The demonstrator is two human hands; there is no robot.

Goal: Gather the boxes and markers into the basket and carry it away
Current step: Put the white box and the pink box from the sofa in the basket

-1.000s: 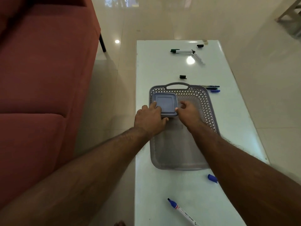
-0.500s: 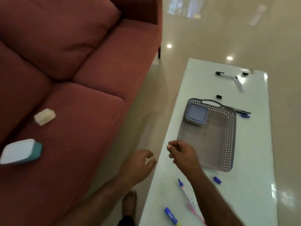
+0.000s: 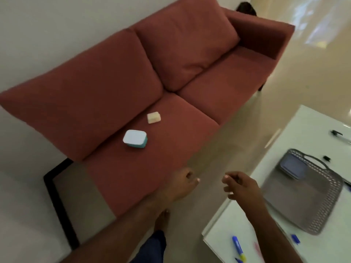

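At the bottom of the frame a blue-and-yellow marker (image 3: 239, 249) lies on the white table (image 3: 224, 236), with a small blue cap (image 3: 295, 238) further right near the basket's near corner. Both arms reach up from the lower edge. The left hand (image 3: 183, 184) hangs over the floor just off the sofa's front edge, fingers loosely curled and holding nothing. The right hand (image 3: 242, 187) hovers at the table's left edge, fingers likewise loosely bent and empty (the two hands are apart, touching no object).

At middle right the grey perforated basket (image 3: 322, 211) sits on the table, and a grey-blue lidded box (image 3: 292, 166) lies in its far left corner. Beyond it, a small black cap (image 3: 327, 158) and a black-capped marker (image 3: 341, 137) rest on the tabletop near the right edge.

In the middle of the frame, on the red sofa (image 3: 190, 133), a teal box with a white lid (image 3: 135, 138) sits on the seat cushion, and a small cream box (image 3: 153, 117) lies just beyond it, apart from it.
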